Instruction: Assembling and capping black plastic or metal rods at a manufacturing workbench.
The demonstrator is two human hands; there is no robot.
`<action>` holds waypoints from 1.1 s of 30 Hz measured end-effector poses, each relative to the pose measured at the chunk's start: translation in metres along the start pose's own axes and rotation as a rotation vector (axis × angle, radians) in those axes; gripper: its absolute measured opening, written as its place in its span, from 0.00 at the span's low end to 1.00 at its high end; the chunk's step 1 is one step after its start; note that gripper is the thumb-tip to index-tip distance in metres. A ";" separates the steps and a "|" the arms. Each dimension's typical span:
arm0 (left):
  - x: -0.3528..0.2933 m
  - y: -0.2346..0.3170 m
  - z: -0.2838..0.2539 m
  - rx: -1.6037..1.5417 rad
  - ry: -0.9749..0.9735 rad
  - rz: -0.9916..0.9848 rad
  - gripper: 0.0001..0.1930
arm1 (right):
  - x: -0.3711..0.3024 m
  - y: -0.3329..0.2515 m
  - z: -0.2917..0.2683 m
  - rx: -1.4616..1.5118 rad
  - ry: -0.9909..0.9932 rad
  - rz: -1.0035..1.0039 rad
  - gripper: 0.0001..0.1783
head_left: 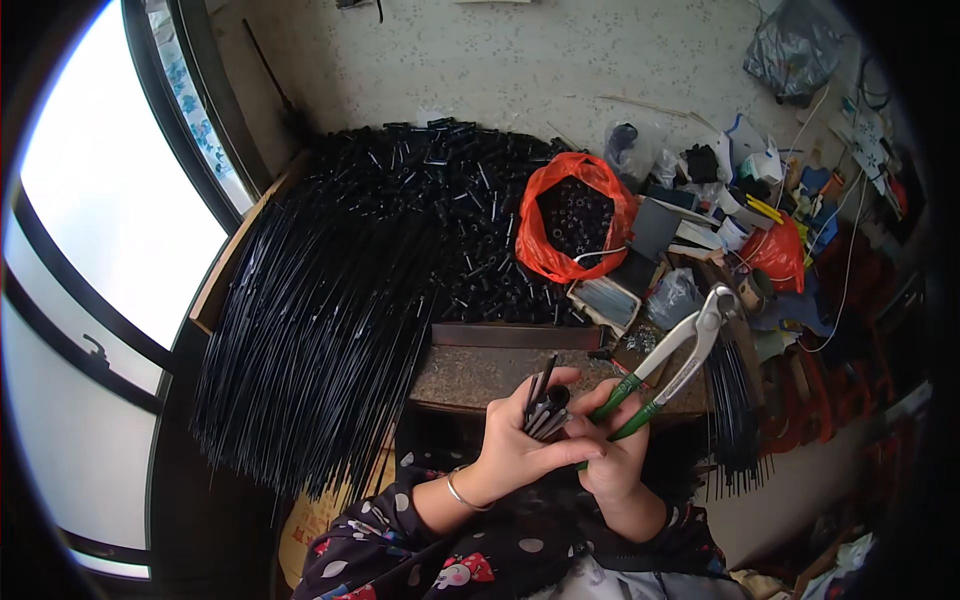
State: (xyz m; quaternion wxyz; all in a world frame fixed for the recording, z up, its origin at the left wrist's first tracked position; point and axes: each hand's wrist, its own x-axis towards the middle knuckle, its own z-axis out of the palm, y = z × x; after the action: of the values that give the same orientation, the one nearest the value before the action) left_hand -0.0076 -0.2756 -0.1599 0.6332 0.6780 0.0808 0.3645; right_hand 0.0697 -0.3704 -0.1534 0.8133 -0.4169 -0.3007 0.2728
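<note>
My left hand (500, 450) is closed around a small bunch of thin dark rods (545, 424). A short black tube piece (558, 396) with a round open end shows at the top of the bunch. In my right hand (612, 468) is a pair of pliers (692, 345) with green grips. Their metal jaws point up and to the right, away from the rods. Both hands are close together above the near edge of the worktable (490, 375). The lower ends of the rods are hidden by my fingers.
A large sheaf of long black rods (310, 340) overhangs the table's left side. Behind lies a heap of short black tubular parts (470, 190). A red plastic bag (530, 240) holds small dark pieces. Clutter and a second rod bundle (735, 410) are at right.
</note>
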 end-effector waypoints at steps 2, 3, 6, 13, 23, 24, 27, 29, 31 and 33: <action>0.001 -0.001 0.001 -0.017 0.000 -0.005 0.38 | 0.000 -0.001 -0.001 -0.034 0.000 -0.042 0.15; 0.000 0.000 -0.001 0.003 -0.010 0.024 0.40 | 0.000 -0.002 -0.001 -0.028 -0.034 -0.031 0.15; -0.002 -0.002 0.001 -0.007 0.025 0.058 0.42 | -0.001 -0.001 0.000 -0.044 -0.053 -0.040 0.15; -0.004 -0.003 0.009 -0.097 0.139 0.042 0.44 | 0.002 0.013 0.002 -0.537 -0.056 -0.590 0.16; 0.004 0.001 -0.008 -0.156 -0.124 -0.129 0.48 | 0.015 0.032 -0.010 -0.281 -0.174 -0.572 0.20; 0.005 -0.002 -0.009 -0.157 -0.124 -0.131 0.48 | 0.014 0.031 -0.009 -0.338 -0.163 -0.611 0.20; 0.011 0.004 -0.013 -0.312 -0.291 -0.110 0.49 | 0.031 0.028 -0.024 -0.395 -0.274 -0.613 0.26; 0.010 0.015 -0.017 -0.264 -0.317 -0.095 0.49 | 0.035 0.023 -0.020 -0.372 -0.278 -0.623 0.31; 0.010 0.014 -0.021 -0.174 -0.316 -0.044 0.42 | 0.019 0.012 -0.011 -0.131 -0.208 -0.014 0.28; 0.008 0.009 -0.035 -0.155 -0.211 -0.165 0.37 | 0.014 0.009 -0.028 -0.061 -0.266 0.283 0.17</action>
State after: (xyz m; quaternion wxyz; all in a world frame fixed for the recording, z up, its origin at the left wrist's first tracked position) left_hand -0.0263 -0.2449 -0.1508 0.7163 0.6528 0.0409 0.2432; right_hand 0.0973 -0.3707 -0.1701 0.7070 -0.4397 -0.3521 0.4276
